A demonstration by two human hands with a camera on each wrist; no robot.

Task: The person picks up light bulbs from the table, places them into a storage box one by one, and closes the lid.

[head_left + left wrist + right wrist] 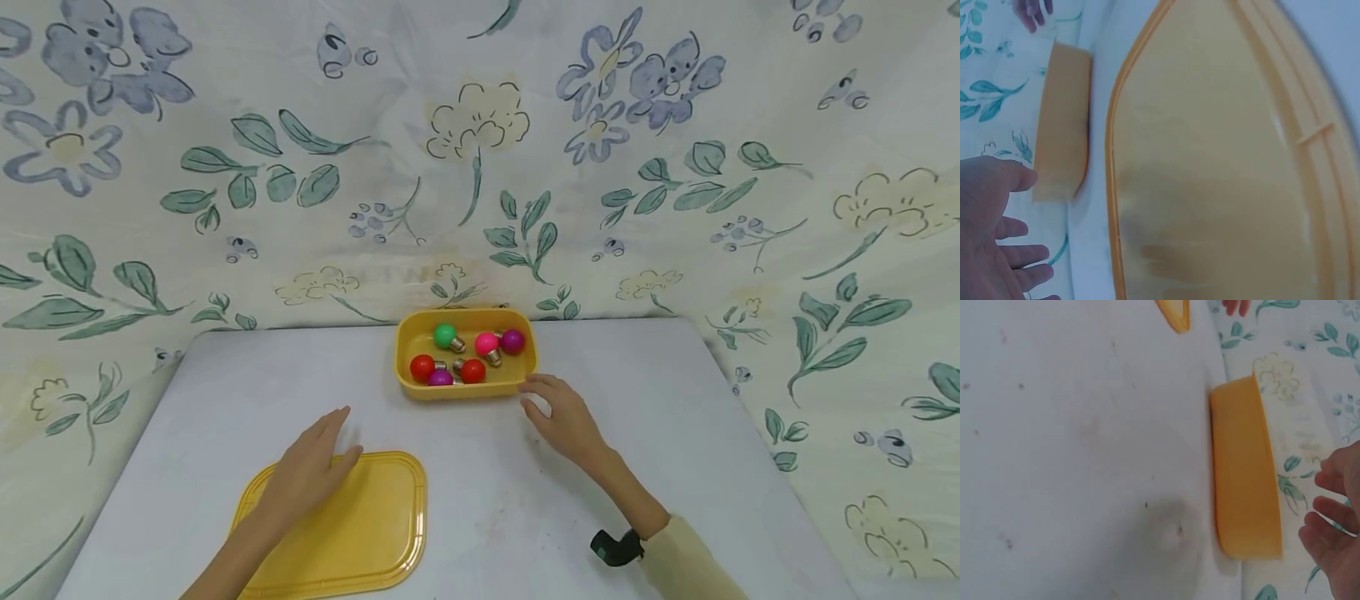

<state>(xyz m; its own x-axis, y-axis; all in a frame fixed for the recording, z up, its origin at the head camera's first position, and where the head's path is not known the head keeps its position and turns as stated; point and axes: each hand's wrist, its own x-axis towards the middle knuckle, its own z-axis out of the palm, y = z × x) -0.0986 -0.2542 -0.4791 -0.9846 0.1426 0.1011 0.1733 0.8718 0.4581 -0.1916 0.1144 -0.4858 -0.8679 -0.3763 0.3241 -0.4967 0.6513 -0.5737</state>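
Note:
My left hand (306,471) hovers over the upper left part of a flat yellow tray (405,533), fingers extended and thumb apart, holding nothing. In the left wrist view its spread fingers and the tray's ridged rim show. At the front right corner of a yellow container (465,392) is my right hand (562,417), its fingers loosely bent and nothing in its grasp. Inside the container lie several small coloured light bulbs with metal screw bases: a green bulb (444,336), a pink bulb (487,344), two purple ones and two red ones.
Both the tray and the container rest on a white table (480,492). Behind the table hangs a floral cloth (405,100), which also shows along both sides. A black device (617,548) is worn at the right wrist, by a pale yellow sleeve (686,562).

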